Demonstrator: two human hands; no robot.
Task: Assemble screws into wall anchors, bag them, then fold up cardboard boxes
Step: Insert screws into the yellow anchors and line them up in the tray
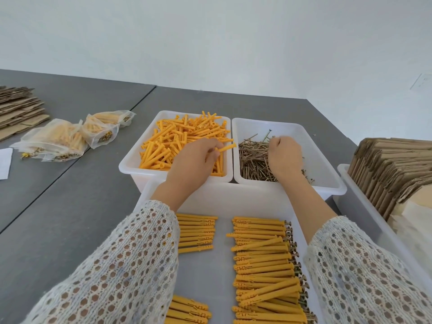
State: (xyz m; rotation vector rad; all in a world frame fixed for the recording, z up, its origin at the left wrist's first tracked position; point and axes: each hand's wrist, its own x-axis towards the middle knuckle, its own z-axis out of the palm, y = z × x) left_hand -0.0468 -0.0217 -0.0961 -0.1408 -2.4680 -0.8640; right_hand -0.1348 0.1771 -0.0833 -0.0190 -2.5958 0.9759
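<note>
My left hand (194, 162) reaches into a white bin (131, 164) of loose orange wall anchors and pinches one orange anchor (225, 148) at the pile's right side. My right hand (284, 157) is curled over the heap of brown screws (253, 157) in the neighbouring white bin (327, 181); its fingertips are hidden, so what they hold cannot be seen. In front of me a white tray (222, 202) holds rows of assembled anchors with screws (264, 260).
Three clear bags of finished anchors (70, 136) lie on the grey table at the left. Flat cardboard (18, 108) is stacked at the far left, and more cardboard blanks (392, 169) stand in a white bin at the right. A white paper (5, 162) lies at the left edge.
</note>
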